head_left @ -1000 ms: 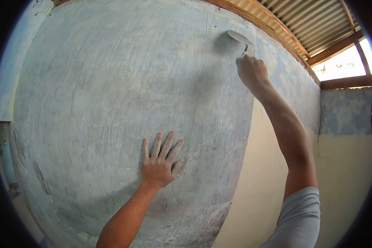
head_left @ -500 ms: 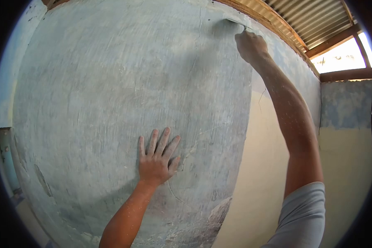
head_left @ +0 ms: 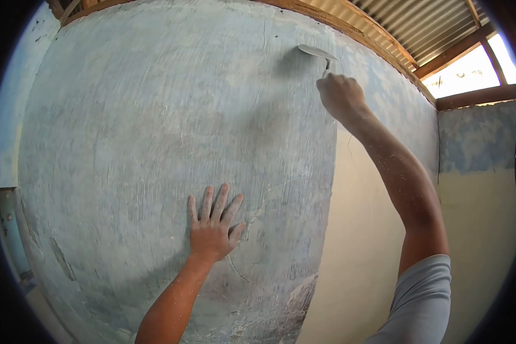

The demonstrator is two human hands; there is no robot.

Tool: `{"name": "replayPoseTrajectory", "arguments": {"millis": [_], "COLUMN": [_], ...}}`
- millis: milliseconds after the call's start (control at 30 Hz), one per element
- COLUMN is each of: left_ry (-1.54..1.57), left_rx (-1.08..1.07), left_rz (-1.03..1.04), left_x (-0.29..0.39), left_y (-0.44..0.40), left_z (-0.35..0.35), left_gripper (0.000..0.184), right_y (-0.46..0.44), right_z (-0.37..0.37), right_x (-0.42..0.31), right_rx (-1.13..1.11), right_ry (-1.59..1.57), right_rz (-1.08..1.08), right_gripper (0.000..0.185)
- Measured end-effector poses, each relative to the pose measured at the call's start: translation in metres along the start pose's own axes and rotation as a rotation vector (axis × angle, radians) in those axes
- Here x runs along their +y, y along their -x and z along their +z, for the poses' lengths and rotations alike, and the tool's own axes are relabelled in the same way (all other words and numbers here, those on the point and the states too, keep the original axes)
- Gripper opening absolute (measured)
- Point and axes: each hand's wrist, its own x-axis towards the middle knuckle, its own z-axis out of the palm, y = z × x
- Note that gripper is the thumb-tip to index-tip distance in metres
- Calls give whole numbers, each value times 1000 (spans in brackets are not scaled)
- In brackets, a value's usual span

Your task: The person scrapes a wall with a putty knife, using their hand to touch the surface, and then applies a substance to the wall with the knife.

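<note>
My right hand point(head_left: 341, 96) is wrapped round the handle of a trowel point(head_left: 316, 53), raised high at the upper right. The trowel's thin metal blade points left, and its shadow falls on the wall beside it; whether its edge touches the surface I cannot tell. Lower down, my left hand point(head_left: 213, 225) lies flat on the wall point(head_left: 137, 143) with fingers spread and nothing held. Dust coats its fingers. The wall is scraped, patchy grey-blue, with thin vertical streaks and a crack running near the top.
Cream paint point(head_left: 364, 241) covers the wall's lower right part. Wooden beams point(head_left: 393, 37) and a corrugated metal roof point(head_left: 421, 28) are overhead. Daylight enters through an opening point(head_left: 467, 74) at the upper right. A chipped patch point(head_left: 62, 259) marks the wall's lower left.
The trowel has come lower in view, with its blade now showing more of its face. My left hand stays spread on the wall while the whole view has shifted slightly.
</note>
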Motion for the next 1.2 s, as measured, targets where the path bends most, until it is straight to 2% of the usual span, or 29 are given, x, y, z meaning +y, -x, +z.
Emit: {"name": "replayPoseTrajectory", "arguments": {"millis": [67,200,300,333,433,467,600,700,733,767,833,900,967,1000,1033,1067,1100,1167,1200], "left_ry": [-14,-36,-43,-38,-75,-86,-110,-132,-142,-152,-192,-234,-257,-254,-251,-175,-182,-137,-147], "left_rx": [-35,-90,-201,-271,-359,-355,-484,-553,-573,-582,-667,-607,-548,-509,-472,-449,-456,-477,-484], "left_rz": [7,-11,-13,-26,-53,-52,-136,-189,-206,-204,-246,-222,-204,-110,-13,68,72,318,325], "left_x": [1,3,4,4,7,8,20,24,25,27,35,32,34,36,40,47,54,73,82], "left_y": [2,-1,-3,-4,-7,-10,-13,-6,-5,-7,-14,-17,-25,-37,-51,-65,-80,-113,-131], "left_z": [-2,-3,-12,-15,-16,-18,-28,-37,-39,-44,-56,-51,-46,-43,-38,-33,-28,-17,-9], "left_gripper": [74,76,77,77,78,78,81,82,82,82,85,84,84,83,81,78,78,76,76], "right_y": [-5,-38,11,29,42,32,-30,-6,12,30,86,154,231,275,320,374,422,537,585], "right_z": [6,18,18,3,13,19,36,59,61,64,67,55,27,28,27,17,25,11,-5], "right_x": [1,13,-10,-19,-22,-18,0,-4,-5,-5,1,14,21,13,-3,-19,-47,-95,-117], "right_rx": [-44,45,73,-8,-45,52,161,179,165,25,-50,44,186,233,295,48,318,240,101], "right_ry": [-29,-101,-119,-116,-134,-114,-130,-172,-204,-173,-246,-465,-742,-860,-940,-1068,-1201,-1259,-1300], "right_rz": [59,127,65,60,47,50,139,128,94,121,120,335,435,485,560,752,781,1042,1241], "right_gripper": [20,20,19,18,19,18,18,17,17,15,20,32,43,44,45,54,50,50,48]}}
